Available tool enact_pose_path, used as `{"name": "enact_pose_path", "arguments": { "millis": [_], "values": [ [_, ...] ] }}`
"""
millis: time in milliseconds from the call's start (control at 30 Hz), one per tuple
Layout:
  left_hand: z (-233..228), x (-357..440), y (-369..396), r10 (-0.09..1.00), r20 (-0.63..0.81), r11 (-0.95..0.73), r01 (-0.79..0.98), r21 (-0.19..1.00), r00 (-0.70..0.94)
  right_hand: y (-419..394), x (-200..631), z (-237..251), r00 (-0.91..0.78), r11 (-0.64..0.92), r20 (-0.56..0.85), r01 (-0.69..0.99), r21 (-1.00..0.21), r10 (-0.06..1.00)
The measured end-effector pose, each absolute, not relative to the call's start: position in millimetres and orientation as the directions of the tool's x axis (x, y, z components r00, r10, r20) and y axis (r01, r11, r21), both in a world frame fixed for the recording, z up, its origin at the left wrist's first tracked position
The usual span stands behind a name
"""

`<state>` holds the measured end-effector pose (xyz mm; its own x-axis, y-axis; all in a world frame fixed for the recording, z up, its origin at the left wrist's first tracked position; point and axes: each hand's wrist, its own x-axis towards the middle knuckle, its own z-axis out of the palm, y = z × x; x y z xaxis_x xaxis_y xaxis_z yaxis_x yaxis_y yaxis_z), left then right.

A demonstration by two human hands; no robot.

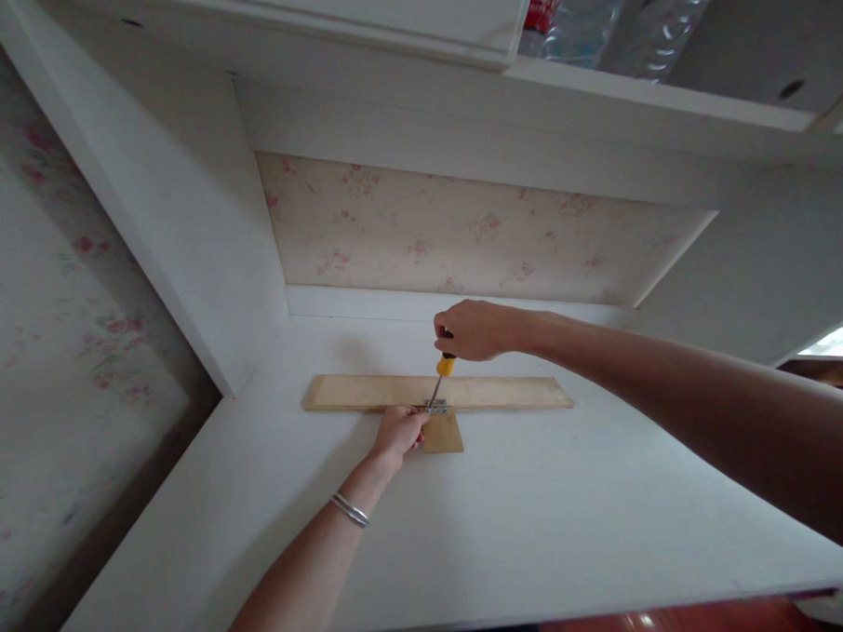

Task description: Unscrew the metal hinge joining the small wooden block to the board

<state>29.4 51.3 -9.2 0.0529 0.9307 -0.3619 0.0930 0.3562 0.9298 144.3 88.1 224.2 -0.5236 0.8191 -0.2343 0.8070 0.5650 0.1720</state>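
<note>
- A white tabletop (559, 508) is set in a recess of white panels; beyond its near edge, red-brown flooring (645, 629) is seen at the right.
- Two silver-coloured bangles (350, 510) are worn on the near left forearm.
- The left hand (397, 433) is placed low beside the work, its fingers bent together at the hinge; what exactly is pinched cannot be told.
- A small wooden piece (445, 433), widening toward the near side, is laid flat just right of those fingers.
- A metal hinge (437, 406) is positioned at mid-table, where the small piece and the long board (508, 392) meet; the board is stretched left to right behind.
- A screwdriver (445, 365) with a yellow and black handle is gripped from above by the right hand (475, 329), its tip brought down to the hinge.
- The work is judged to be partway: the parts are lined up and driving seems in hand, but how many screws are seated cannot be made out.
- Farther back, flowered wallpaper (425, 228) is framed by panels, and plastic bottles (580, 25) are kept in the upper cupboard at right.
</note>
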Motion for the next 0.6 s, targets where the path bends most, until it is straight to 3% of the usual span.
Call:
{"name": "enact_pose_path", "arguments": {
  "millis": [100,167,267,400,600],
  "values": [
    [-8.0,29.5,50.9,0.933,-0.355,0.349,0.084,0.933,0.063,86.9,144.6,226.5,-0.593,0.623,-0.220,0.775,0.106,0.774],
    [-8.0,29.5,50.9,0.934,-0.352,0.346,0.084,0.934,0.061,86.1,144.1,228.3,-0.544,0.579,-0.268,0.812,0.068,0.795],
    [-9.6,29.3,51.4,0.936,-0.348,0.343,0.085,0.936,0.057,85.8,143.8,228.8,-0.478,0.534,-0.339,0.840,0.092,0.810],
    [-13.4,28.8,52.4,0.935,-0.351,0.346,0.080,0.935,0.057,85.6,145.1,228.1,-0.617,0.651,-0.244,0.754,0.086,0.748],
    [-13.7,28.8,52.7,0.938,-0.340,0.336,0.071,0.939,0.067,82.9,143.7,231.1,-0.496,0.558,-0.339,0.823,0.112,0.800]
  ]
}}
